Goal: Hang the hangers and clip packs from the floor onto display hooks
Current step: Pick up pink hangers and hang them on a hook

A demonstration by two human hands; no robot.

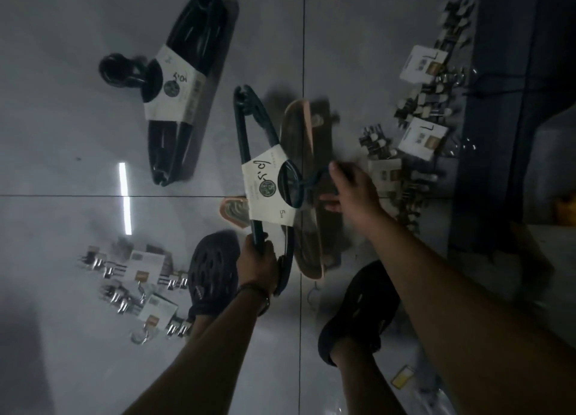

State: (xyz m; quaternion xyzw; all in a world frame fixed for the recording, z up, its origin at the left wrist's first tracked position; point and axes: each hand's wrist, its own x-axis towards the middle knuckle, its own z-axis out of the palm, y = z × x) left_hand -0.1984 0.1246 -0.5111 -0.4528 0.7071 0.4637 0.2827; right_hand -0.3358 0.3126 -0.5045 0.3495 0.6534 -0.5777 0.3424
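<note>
The tiled floor [78, 134] fills the view, edged at 3 o'clock by a dark fixture [514, 102]; no display hooks are in sight. A black hanger pack [184, 87] lies at 11 o'clock, well apart from the hands. At centre the green hanger pack [268, 190] is lifted off the floor. Its long axis runs from about 11 o'clock down to 5 o'clock, and its hook points out toward 3 o'clock. Under it a brown hanger pack [307, 152] rests on the floor. Clip packs [420, 62] crowd the floor at 2 o'clock beside the fixture, and more clip packs [146, 262] sit at 8 o'clock, just beside the left shoe [212, 271]. The left hand [258, 262] is wrapped round the pack's lower end. The right hand [352, 190], the nearer to the hook, appears to pinch it between thumb and fingers, though blur softens this. Judging by that, the right hand would lead the hook onto a peg. Open floor lies from 9 to 12 o'clock, while the 3 o'clock side is tight.
</note>
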